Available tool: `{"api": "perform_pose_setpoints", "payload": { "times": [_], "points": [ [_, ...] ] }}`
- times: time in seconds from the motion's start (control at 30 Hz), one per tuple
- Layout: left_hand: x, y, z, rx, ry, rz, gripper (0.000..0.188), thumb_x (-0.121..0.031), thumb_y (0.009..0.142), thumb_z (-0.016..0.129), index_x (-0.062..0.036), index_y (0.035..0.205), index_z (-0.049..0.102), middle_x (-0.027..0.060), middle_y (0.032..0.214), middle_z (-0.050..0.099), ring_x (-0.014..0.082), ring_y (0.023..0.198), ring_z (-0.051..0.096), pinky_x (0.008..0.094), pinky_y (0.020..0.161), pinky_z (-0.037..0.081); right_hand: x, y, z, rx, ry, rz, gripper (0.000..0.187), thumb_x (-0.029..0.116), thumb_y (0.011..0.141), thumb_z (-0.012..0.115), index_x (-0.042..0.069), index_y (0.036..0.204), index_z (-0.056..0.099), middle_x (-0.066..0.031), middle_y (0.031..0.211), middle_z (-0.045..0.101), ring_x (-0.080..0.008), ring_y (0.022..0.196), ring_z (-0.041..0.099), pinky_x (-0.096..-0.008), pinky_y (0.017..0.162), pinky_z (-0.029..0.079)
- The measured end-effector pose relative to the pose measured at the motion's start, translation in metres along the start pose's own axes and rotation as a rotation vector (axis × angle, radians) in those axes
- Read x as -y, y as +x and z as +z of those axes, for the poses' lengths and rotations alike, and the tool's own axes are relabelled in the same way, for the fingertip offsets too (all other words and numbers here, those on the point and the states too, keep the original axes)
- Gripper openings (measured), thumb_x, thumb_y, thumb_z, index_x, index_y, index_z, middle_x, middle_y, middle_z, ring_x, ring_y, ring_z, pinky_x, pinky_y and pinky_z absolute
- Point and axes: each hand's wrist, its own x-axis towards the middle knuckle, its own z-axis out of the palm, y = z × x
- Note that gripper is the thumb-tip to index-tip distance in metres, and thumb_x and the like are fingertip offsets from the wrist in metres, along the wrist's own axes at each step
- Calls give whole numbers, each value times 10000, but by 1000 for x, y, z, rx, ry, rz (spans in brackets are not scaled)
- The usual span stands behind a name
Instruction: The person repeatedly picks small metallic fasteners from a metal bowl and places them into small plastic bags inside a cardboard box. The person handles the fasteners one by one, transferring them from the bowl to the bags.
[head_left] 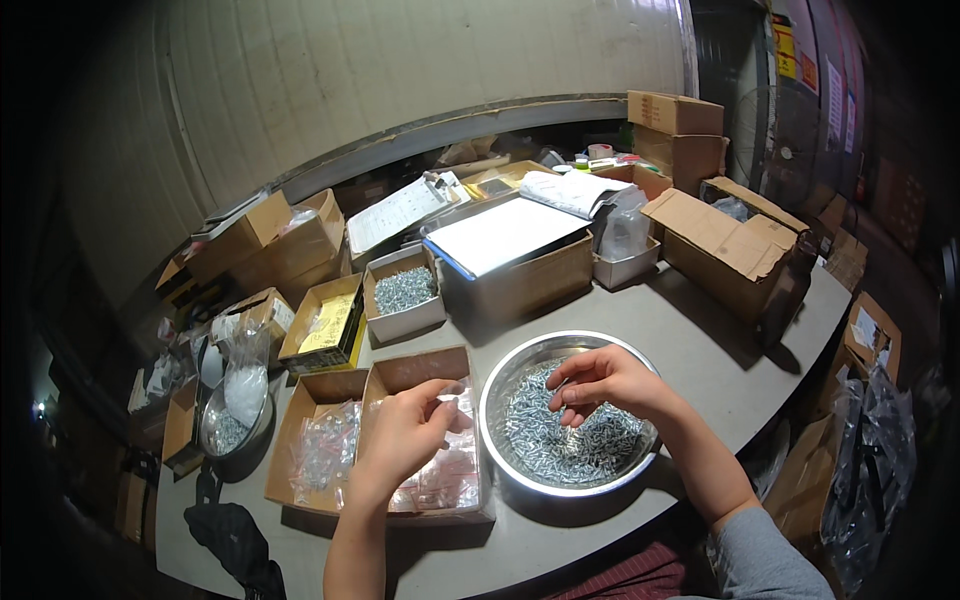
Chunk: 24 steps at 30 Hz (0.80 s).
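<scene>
My right hand (608,382) hovers over a round steel bowl (490,455) full of small silvery screws (565,440). Its thumb and fingers are drawn together at the tips, and whatever lies between them is too small to tell. My left hand (408,432) is above the right half of a cardboard box (415,368), with its fingers curled and the thumb against them. What it grips, if anything, is hidden. Under it lie small clear plastic bags with red print (450,485). More clear bags (325,450) fill the left half.
Behind stand a white box of small metal parts (405,290), a box with yellow paper (325,322) and a white board (510,235) on a carton. An opened carton (725,255) sits at right. At left are a metal bowl (262,425) and a black object (228,540).
</scene>
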Motion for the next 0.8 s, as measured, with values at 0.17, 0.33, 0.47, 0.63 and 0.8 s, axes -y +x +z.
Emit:
{"api": "perform_pose_setpoints", "payload": {
  "times": [0.17, 0.33, 0.47, 0.63, 0.8],
  "points": [
    [-18, -8, 21, 154, -388, 5, 310, -89, 986, 563, 24, 1269, 623, 137, 948, 765, 173, 904, 730, 294, 742, 585, -1, -4, 5, 137, 65, 9, 432, 25, 963, 653, -91, 1361, 532, -203, 1010, 736, -234, 837, 758, -321, 744, 644],
    [-20, -16, 44, 132, -338, 98, 132, -86, 1029, 567, 20, 1105, 587, 164, 970, 747, 186, 927, 737, 290, 721, 602, 7, -13, 27, 168, 139, 28, 477, 11, 966, 645, -81, 1411, 500, -220, 1011, 732, -261, 869, 760, -326, 762, 648],
    [-17, -19, 53, 89, -195, 214, 133, -82, 1013, 602, 42, 1061, 603, 130, 934, 745, 168, 856, 726, 291, 694, 586, 12, -18, 38, 153, 190, 2, 327, 37, 954, 677, -83, 1252, 620, -178, 991, 741, -214, 844, 748, -313, 763, 630],
    [-27, -25, 54, -11, 186, 273, 148, -170, 928, 676, -46, 1004, 655, 149, 804, 722, 273, 706, 731, 373, 642, 562, 12, -20, 44, 79, 162, -20, 232, 58, 954, 690, -84, 1137, 701, -131, 961, 746, -177, 821, 739, -295, 756, 621],
    [-30, -32, 63, -76, 428, 342, 135, -190, 925, 650, -55, 933, 660, 141, 766, 694, 355, 683, 689, 455, 623, 544, 4, -19, 50, 62, 48, -54, 217, 56, 958, 683, -76, 1126, 717, -124, 956, 750, -162, 815, 736, -287, 739, 623]
  ]
}}
